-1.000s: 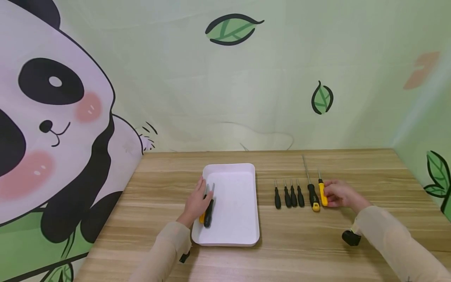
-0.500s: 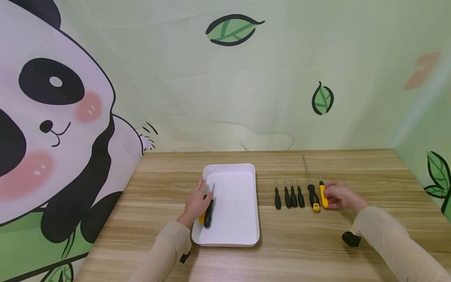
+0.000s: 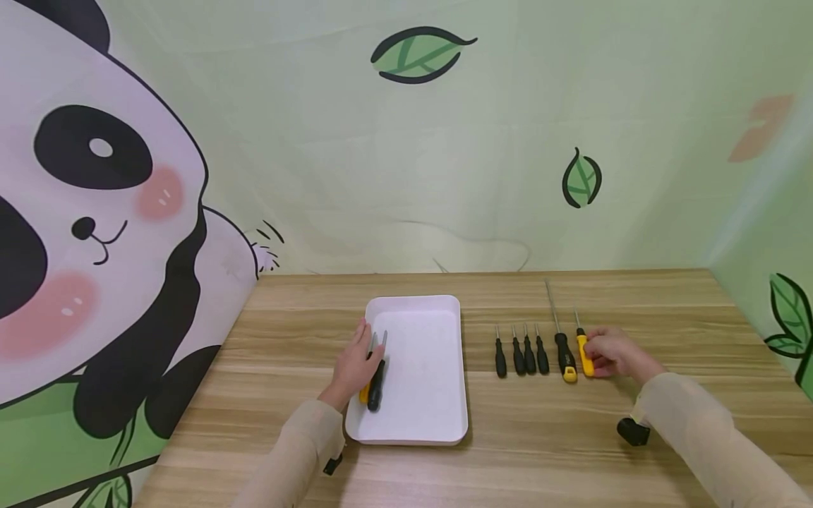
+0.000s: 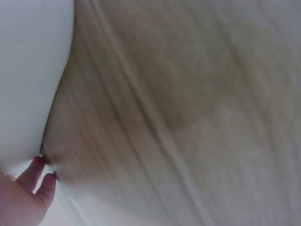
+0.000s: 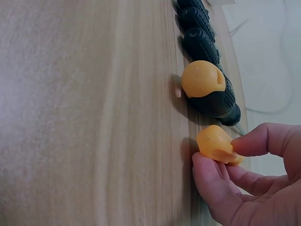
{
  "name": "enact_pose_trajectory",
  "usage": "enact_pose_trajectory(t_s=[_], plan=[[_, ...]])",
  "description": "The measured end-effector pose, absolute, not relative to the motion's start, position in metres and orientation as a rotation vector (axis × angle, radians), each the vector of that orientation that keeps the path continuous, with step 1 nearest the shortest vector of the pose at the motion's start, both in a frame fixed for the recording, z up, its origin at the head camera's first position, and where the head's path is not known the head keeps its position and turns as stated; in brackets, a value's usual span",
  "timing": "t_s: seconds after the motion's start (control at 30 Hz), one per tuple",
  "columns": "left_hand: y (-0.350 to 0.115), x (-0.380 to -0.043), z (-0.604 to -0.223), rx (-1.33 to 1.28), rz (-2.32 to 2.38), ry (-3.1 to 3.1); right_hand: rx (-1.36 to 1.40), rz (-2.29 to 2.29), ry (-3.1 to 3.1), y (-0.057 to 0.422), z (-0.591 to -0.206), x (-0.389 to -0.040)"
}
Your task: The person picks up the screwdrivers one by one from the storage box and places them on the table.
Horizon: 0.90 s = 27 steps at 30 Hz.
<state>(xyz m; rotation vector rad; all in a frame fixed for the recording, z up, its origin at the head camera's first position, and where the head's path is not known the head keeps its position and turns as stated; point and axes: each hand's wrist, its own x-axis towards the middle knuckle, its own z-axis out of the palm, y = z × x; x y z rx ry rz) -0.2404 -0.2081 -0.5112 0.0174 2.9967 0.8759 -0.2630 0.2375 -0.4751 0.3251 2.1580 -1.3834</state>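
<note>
Right hand [image 3: 612, 351] pinching slim yellow-handled metal screwdriver [image 3: 584, 354], well right of white rectangular tray [image 3: 425, 395]. Left hand [image 3: 351, 367] touches tray's left edge, can't tell if gripping. Wood-grain tabletop [image 3: 540, 437] separates tray's right edge from four small black-handled screwdrivers [image 3: 530, 360].

In the head view, the left hand [image 3: 353, 365] hides part of the yellow-handled screwdriver [image 3: 365, 394] at eight o'clock in the tray [image 3: 425, 381]. In the right wrist view, the edge cuts off the right hand [image 5: 256, 186] at four o'clock.
</note>
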Motion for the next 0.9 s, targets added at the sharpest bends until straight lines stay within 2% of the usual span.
enact_pose_trajectory(t_s=[0.9], plan=[[-0.2082, -0.2415, -0.5133, 0.023, 0.850, 2.998, 0.355, -1.252, 2.216, 0.2361, -0.4713, -0.2682]])
